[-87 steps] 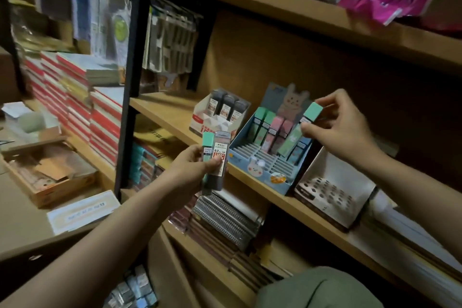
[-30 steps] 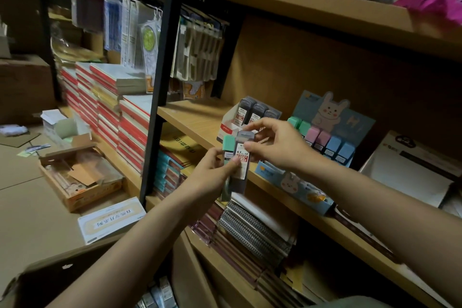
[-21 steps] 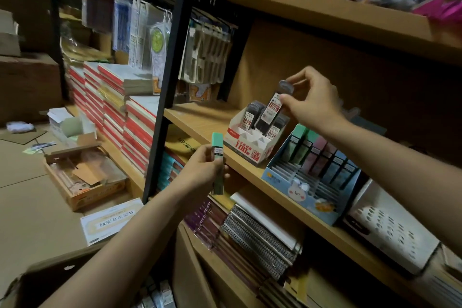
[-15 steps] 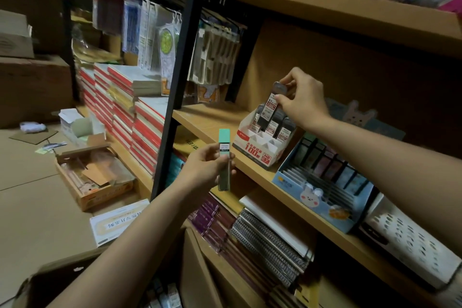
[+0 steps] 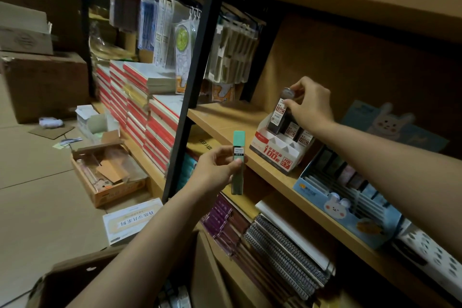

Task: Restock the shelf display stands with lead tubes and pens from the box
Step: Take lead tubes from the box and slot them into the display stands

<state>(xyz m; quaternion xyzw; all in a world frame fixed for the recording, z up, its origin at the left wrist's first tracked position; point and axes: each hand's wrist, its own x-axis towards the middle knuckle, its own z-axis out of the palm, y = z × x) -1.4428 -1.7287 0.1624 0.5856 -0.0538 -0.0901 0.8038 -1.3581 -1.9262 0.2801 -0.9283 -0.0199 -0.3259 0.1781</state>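
Note:
My right hand (image 5: 308, 105) pinches a dark lead tube (image 5: 279, 114) by its top, its lower end down in the back row of the red-and-white display stand (image 5: 275, 155) on the wooden shelf (image 5: 225, 120). Two more dark tubes (image 5: 298, 134) stand in that stand. My left hand (image 5: 216, 170) holds a green-capped lead tube (image 5: 238, 162) upright in front of the shelf edge. A blue rabbit display stand (image 5: 350, 210) with pastel tubes stands to the right. A cardboard box (image 5: 75, 272) with more tubes lies at the bottom.
A white perforated stand (image 5: 435, 260) sits at the far right. Spiral notebooks (image 5: 282, 250) fill the shelf below. Stacked red-edged books (image 5: 140, 107) lie left of the black post (image 5: 192, 82). Open boxes (image 5: 107, 172) and a booklet (image 5: 130, 220) lie on the floor.
My right hand has lowered the dark tube from above the red-and-white stand down into its back row. My left hand keeps the green-capped tube in place.

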